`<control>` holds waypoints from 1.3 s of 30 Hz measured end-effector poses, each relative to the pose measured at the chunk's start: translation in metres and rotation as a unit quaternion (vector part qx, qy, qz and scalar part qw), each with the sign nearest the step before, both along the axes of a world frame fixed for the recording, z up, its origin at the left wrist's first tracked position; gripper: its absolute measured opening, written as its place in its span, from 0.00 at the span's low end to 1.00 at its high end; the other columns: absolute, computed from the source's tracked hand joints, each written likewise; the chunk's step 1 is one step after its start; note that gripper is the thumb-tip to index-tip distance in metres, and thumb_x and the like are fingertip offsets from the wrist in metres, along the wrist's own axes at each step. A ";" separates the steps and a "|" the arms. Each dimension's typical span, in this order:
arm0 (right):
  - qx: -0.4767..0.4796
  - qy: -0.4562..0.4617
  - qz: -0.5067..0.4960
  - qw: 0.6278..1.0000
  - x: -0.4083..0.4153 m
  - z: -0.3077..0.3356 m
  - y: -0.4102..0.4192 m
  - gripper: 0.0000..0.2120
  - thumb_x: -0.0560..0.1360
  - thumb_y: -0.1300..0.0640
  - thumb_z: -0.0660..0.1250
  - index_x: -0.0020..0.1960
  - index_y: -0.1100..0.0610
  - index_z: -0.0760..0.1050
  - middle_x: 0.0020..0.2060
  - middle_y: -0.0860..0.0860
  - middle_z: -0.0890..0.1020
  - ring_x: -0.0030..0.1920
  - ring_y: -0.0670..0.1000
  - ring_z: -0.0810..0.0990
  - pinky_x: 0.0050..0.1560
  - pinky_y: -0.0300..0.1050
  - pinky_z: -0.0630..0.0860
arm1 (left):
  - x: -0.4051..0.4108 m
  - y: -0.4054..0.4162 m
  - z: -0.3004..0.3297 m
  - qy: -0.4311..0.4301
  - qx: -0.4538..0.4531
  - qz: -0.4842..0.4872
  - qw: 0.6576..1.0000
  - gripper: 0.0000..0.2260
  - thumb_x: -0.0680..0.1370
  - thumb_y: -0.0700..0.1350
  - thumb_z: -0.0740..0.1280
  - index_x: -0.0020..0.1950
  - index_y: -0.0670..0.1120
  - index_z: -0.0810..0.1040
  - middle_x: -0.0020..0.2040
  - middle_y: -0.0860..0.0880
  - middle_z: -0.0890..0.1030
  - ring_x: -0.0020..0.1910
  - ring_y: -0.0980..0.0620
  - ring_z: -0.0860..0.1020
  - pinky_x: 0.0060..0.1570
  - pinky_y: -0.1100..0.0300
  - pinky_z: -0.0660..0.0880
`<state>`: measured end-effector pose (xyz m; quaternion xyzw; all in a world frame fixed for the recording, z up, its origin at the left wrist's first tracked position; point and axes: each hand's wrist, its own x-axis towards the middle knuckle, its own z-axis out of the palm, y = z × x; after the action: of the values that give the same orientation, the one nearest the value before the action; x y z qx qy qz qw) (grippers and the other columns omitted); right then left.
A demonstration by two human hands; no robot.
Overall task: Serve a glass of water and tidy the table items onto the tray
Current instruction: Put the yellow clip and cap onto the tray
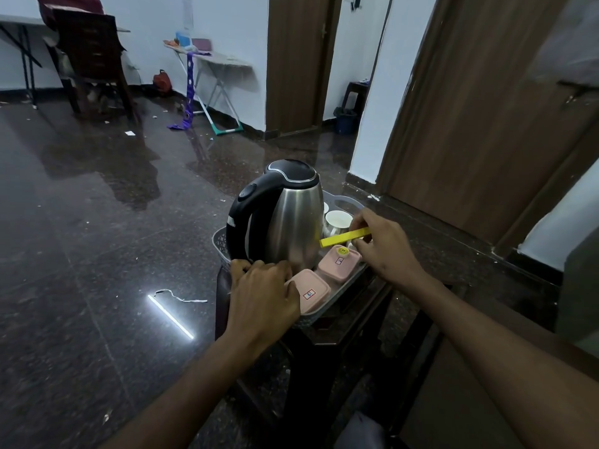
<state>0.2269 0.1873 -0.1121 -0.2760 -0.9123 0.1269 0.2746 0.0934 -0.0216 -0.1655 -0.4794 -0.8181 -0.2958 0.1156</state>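
A steel electric kettle [288,218] with a black handle stands on a grey plastic tray [219,243]. Two pink lidded boxes, one nearer [312,291] and one farther [338,262], lie in the tray's near right part. A white cup [338,220] sits behind them. My left hand [262,294] has its fingers curled over the tray's near edge by the kettle's base. My right hand [385,246] pinches a flat yellow stick [345,237] above the tray, pointing toward the kettle. No glass of water is in view.
The tray rests on a small dark wooden stool [324,335] over a glossy dark floor. A brown door [470,108] and wall are close on the right. A chair [90,59] and an ironing board [210,59] stand far back.
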 end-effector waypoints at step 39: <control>0.023 -0.138 -0.027 0.990 -0.017 -0.016 -0.005 0.06 0.74 0.56 0.70 0.50 0.54 0.81 0.47 0.54 0.81 0.50 0.57 0.80 0.48 0.48 0.74 | -0.119 -0.020 0.040 -0.088 0.096 0.108 0.986 0.14 0.76 0.51 0.74 0.31 0.50 0.80 0.31 0.52 0.79 0.38 0.48 0.78 0.50 0.49 0.64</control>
<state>0.2098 0.1822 -0.1280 -0.3088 -0.9365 0.0594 0.1554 -0.0259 -0.0420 -0.1254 -0.3471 -0.8400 -0.3996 0.1195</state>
